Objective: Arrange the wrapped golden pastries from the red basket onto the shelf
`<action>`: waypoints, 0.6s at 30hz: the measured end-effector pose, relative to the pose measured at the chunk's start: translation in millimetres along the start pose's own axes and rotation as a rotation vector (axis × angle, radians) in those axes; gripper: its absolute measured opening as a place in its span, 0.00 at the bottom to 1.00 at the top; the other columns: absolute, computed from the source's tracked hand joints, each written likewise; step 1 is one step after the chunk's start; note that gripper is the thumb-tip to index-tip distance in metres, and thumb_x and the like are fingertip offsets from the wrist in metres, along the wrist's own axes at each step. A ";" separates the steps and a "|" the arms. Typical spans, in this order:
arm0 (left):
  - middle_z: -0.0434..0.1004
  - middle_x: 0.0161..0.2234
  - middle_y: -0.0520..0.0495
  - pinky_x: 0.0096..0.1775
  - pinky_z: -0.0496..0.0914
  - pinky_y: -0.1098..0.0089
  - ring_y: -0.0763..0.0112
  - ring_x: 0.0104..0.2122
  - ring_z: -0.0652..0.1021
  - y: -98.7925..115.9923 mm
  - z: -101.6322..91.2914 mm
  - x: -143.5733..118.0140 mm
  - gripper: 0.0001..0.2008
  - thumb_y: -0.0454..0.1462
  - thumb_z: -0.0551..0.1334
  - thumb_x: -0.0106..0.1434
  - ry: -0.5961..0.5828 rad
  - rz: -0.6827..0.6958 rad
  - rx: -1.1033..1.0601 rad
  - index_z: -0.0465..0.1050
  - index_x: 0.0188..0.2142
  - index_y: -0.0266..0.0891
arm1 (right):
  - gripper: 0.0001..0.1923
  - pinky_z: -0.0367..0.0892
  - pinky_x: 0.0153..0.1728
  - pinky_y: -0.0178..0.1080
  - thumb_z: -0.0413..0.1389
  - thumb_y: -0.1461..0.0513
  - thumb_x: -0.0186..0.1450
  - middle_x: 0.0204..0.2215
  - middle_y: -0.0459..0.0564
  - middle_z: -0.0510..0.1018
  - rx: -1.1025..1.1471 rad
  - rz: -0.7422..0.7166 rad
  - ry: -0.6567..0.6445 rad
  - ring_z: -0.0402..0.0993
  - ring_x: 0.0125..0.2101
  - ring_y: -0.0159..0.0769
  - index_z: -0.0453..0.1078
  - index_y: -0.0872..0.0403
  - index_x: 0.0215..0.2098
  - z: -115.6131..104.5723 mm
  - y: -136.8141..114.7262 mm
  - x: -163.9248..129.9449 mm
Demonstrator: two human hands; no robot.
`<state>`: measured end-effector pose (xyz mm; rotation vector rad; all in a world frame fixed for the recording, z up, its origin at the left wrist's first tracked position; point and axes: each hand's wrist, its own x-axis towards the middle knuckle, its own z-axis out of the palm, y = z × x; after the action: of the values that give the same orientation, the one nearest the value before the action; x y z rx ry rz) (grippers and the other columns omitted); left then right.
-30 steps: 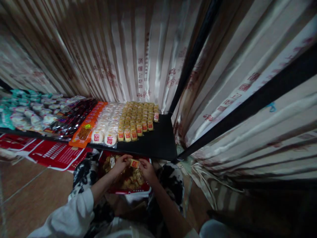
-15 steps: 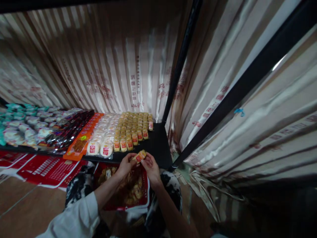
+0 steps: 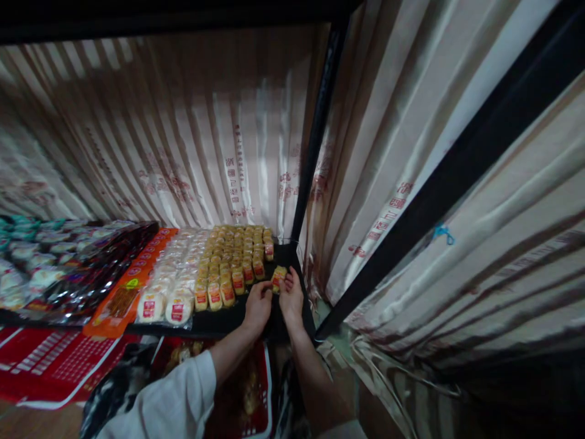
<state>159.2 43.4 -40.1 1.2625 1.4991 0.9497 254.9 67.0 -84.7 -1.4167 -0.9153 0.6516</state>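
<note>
Hands first, nearest to us: our left hand [image 3: 257, 303] and right hand [image 3: 290, 295] meet over the near right corner of the black shelf [image 3: 237, 320], and both pinch one small wrapped yellow cake [image 3: 278, 278] with a red label, fingertips closed on it from either side. A second ago we held that same cake low over the red basket [image 3: 256, 396] in our lap; half a second ago it was lifted to the shelf's front edge. Now it sits past that edge, just right of the yellow cake rows [image 3: 237, 253], with bare black shelf beneath it. We judge that the cake has left the basket and is being added at the end of the front row, though our grip on it is not yet released.

Left of those rows lie the round white cakes [image 3: 176, 286], then an orange packet [image 3: 121, 299] and dark glossy packets [image 3: 105, 256]. Farther left, pale and teal packets blur out. Behind everything hangs a striped cream curtain [image 3: 205, 134], and a black shelf post [image 3: 315, 128] rises at the far right corner.
</note>
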 end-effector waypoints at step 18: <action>0.59 0.60 0.43 0.60 0.55 0.69 0.70 0.59 0.61 23.6 53.9 80.4 0.22 0.34 0.46 0.66 -0.021 -0.055 -0.246 0.57 0.59 0.35 | 0.22 0.64 0.50 0.40 0.47 0.66 0.54 0.44 0.54 0.76 -0.192 -0.029 -0.084 0.72 0.45 0.38 0.68 0.57 0.46 45.1 16.8 87.9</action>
<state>214.0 126.3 -45.9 1.0464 1.3478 1.0465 265.3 166.4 -92.0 -1.5525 -1.0863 0.6177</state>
